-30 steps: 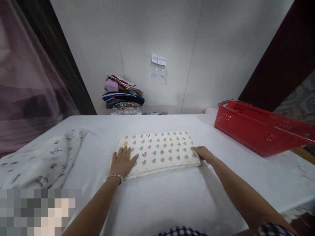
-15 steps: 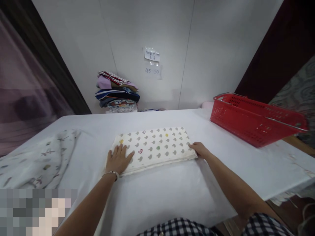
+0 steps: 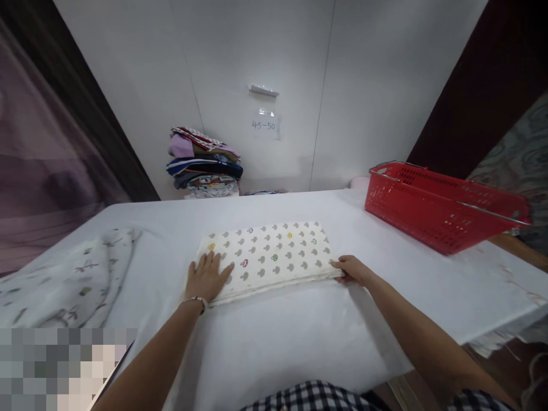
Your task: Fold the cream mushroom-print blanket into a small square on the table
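Note:
A folded cream cloth [image 3: 269,251] printed with grey mushrooms and a few coloured ones lies on the white-covered table [image 3: 278,331] in front of me. My left hand [image 3: 206,278] rests flat on its left end, fingers spread, with a bracelet at the wrist. At the near right corner, my right hand [image 3: 349,269] pinches the cloth's edge between thumb and fingers. Several layers show along the near edge. The undersides of the right fingers are partly hidden.
A red plastic basket [image 3: 440,211] with metal handles stands on the table at the right. Crumpled white patterned fabric [image 3: 81,279] lies at the left. Behind the table's far edge is a stack of folded clothes [image 3: 205,162] against the wall. A paper label [image 3: 264,125] reads "45-50".
My right hand has slid slightly down and toward me, along the cloth's right end to its near corner. My left hand and the cloth stay in place. The upper wall paper has flapped up.

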### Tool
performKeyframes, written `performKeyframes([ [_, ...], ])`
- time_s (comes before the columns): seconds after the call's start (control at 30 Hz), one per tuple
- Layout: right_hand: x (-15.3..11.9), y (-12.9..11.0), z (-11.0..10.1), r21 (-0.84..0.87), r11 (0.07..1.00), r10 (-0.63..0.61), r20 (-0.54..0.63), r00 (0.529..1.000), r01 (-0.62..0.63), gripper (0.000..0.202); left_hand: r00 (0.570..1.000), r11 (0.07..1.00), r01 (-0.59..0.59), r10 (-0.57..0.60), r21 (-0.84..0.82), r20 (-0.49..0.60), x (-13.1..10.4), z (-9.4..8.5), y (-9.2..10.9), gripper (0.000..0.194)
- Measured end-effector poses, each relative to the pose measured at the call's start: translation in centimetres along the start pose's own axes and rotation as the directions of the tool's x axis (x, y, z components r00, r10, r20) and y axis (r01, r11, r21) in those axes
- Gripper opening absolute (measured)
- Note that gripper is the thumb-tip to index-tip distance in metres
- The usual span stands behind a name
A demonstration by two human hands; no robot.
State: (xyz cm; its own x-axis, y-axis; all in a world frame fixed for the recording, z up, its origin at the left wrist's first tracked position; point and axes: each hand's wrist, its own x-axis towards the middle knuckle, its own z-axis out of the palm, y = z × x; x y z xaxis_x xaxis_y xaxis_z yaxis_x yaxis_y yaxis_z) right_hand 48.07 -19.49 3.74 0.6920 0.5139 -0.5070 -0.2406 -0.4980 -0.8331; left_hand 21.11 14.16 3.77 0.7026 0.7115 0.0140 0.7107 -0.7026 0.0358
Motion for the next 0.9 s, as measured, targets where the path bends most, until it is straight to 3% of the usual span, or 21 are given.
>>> performKeyframes([
  [0.13, 0.2, -0.4, -0.7, -0.116, 0.993, 0.008, 0.062, 0.998, -0.001, 0.034, 0.999, 0.998, -0.020, 0.023, -0.052, 0.047, 0.6, -0.3, -1.0, 0.061],
  [0.23, 1.2, -1.4, -1.0, -0.126, 0.991, -0.047, -0.026, 0.999, 0.044, 0.037, 0.999, 0.999, -0.007, 0.008, -0.043, 0.038, 0.4, -0.6, -1.9, 0.058],
  [0.33, 3.1, -3.0, -0.6, -0.033, 0.997, -0.078, -0.110, 0.991, 0.075, 0.049, 0.999, 0.999, 0.035, -0.035, 0.005, 0.021, -0.3, -0.6, -2.4, 0.063],
  [0.6, 9.3, -7.2, 0.6, 0.025, 0.998, -0.048, -0.263, 0.964, 0.056, 0.072, 0.999, 0.999, 0.036, -0.037, -0.023, -0.028, -1.4, 0.2, -2.4, 0.065],
  [0.77, 11.3, -8.1, 0.9, 0.023, 0.999, -0.022, -0.314, 0.949, 0.031, 0.067, 0.998, 0.999, 0.048, -0.048, -0.018, -0.040, -1.3, 0.4, -2.5, 0.063],
  [0.9, 12.4, -8.0, 1.0, 0.042, 0.998, -0.025, -0.264, 0.964, 0.037, 0.044, 0.999, 0.999, 0.048, -0.048, -0.024, 0.012, -1.2, -0.5, -2.6, 0.055],
])
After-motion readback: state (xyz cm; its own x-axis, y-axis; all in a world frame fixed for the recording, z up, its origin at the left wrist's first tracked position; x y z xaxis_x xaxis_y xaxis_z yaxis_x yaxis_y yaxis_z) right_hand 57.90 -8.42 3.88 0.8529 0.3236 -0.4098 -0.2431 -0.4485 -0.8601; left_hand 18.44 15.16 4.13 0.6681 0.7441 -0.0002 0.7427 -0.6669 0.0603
